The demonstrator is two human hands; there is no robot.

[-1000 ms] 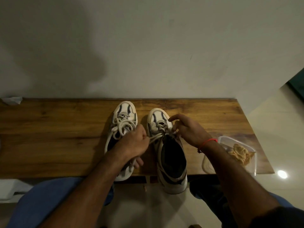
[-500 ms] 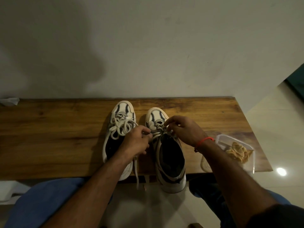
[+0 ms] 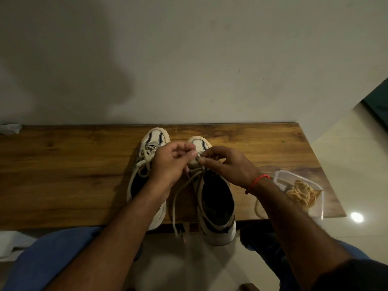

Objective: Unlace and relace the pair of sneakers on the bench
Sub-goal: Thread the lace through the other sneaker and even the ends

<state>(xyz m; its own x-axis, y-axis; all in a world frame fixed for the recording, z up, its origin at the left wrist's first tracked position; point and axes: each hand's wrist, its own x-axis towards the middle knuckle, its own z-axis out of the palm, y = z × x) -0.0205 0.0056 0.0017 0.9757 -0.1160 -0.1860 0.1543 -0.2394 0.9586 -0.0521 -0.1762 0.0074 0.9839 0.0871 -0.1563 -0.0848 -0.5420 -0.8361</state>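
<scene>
both hands work the lace at the toe end of the right sneaker on the worktop.

head view: the left hand (image 3: 170, 164) and right hand (image 3: 227, 165) meet over the right sneaker (image 3: 214, 198), hiding its eyelets and most of its toe; each hand's fingers are curled, pinching the lace (image 3: 178, 198) where they meet. loose lace ends trail toward the near edge and blur there. the left sneaker (image 3: 147, 164) lies just beside it, laced, its heel covered by the left forearm. both sneakers run long axis near to far, toes toward the wall. the right sneaker's heel overhangs the wooden worktop (image 3: 63, 175). a clear container (image 3: 315, 208) sits at the right, its contents hard to make out.
</scene>
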